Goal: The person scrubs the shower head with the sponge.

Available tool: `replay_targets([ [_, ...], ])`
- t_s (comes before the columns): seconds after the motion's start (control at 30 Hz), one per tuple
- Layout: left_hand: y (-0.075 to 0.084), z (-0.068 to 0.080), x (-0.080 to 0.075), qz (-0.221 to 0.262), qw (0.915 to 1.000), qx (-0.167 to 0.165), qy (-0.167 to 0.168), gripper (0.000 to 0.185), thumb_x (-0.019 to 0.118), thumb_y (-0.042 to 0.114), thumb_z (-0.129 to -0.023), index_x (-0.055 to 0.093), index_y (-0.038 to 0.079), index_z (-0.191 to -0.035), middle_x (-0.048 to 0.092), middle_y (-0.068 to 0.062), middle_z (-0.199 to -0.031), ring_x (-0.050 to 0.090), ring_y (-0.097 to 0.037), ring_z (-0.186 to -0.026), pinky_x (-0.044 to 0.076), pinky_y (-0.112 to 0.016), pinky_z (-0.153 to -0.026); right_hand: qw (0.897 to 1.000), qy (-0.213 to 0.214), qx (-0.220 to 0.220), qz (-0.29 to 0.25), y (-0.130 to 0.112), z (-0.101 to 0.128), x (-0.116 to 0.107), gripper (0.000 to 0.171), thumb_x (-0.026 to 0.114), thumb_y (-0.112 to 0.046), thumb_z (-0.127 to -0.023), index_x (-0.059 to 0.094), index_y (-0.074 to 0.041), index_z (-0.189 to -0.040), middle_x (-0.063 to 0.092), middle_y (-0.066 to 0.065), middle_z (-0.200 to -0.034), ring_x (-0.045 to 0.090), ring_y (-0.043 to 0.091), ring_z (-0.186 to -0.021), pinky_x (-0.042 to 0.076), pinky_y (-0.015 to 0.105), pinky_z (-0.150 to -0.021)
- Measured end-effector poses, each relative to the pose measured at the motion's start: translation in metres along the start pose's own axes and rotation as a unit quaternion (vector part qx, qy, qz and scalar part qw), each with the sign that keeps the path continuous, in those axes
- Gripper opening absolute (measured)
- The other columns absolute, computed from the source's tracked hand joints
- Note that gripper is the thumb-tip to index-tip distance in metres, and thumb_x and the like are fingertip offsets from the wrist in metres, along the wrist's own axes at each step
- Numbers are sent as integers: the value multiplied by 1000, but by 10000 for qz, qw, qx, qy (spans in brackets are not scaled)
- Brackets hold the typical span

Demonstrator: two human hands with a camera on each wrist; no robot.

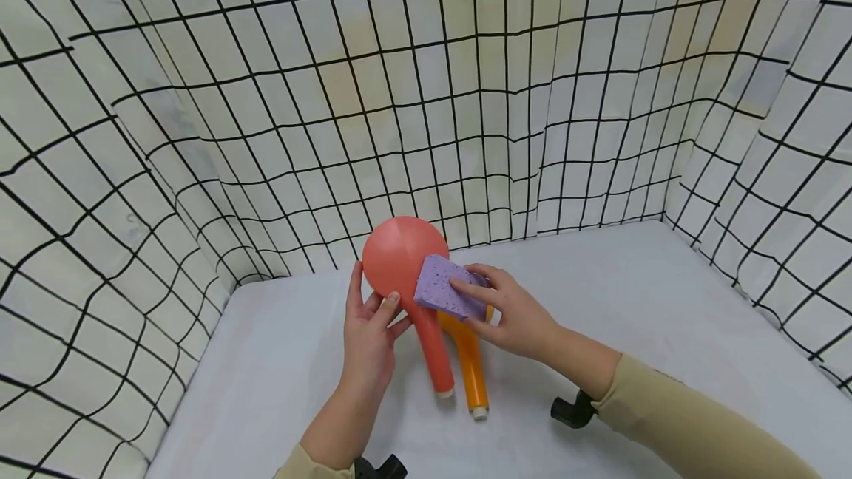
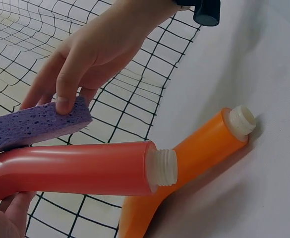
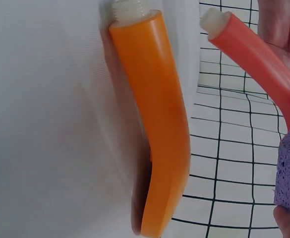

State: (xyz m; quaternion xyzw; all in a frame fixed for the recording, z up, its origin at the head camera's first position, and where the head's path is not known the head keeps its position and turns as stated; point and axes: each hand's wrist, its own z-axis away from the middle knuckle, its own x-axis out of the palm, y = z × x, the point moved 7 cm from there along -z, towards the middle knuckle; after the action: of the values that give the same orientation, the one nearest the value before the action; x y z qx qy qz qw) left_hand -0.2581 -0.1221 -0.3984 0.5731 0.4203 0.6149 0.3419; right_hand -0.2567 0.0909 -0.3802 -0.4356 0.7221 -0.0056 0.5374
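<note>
My left hand (image 1: pixel 369 342) grips the red shower head (image 1: pixel 402 250) near its neck, with the round head up and the handle slanting down to the right. In the left wrist view, a white threaded end (image 2: pixel 165 167) tips the red handle. With thumb and fingers my right hand (image 1: pixel 522 316) holds a purple sponge (image 1: pixel 441 288) against the red shower head, where head and handle meet. An orange shower head (image 1: pixel 472 368) lies on the table behind them, its head mostly hidden by the sponge and the right hand.
White cloth covers the table (image 1: pixel 279 368). Black-gridded white sheeting (image 1: pixel 426 94) walls in the back and both sides. A black wrist mount (image 1: pixel 574 411) hangs under the right wrist, and another (image 1: pixel 382 468) is at the left wrist.
</note>
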Motion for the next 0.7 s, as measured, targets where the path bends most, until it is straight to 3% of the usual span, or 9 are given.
replay_targets([
  [0.33,15,-5,-6,308,9991,132,243,77,59,4,-98,23,41,-156,57,-5,-137,65,-31,-114,56,-43,-87,9921,-408,-1055,543,-9,16,11,64,77,-23,-86,53,-34,-144,43,10,-147,47,27,-129,55,34,-92],
  [0.7,24,-12,-12,386,9984,190,355,78,62,8,-98,23,43,-155,57,-7,-136,65,-32,-113,57,-43,-86,9673,-609,-2185,1137,-16,43,21,65,80,-29,-83,53,-37,-143,51,8,-140,52,24,-122,53,36,-95],
])
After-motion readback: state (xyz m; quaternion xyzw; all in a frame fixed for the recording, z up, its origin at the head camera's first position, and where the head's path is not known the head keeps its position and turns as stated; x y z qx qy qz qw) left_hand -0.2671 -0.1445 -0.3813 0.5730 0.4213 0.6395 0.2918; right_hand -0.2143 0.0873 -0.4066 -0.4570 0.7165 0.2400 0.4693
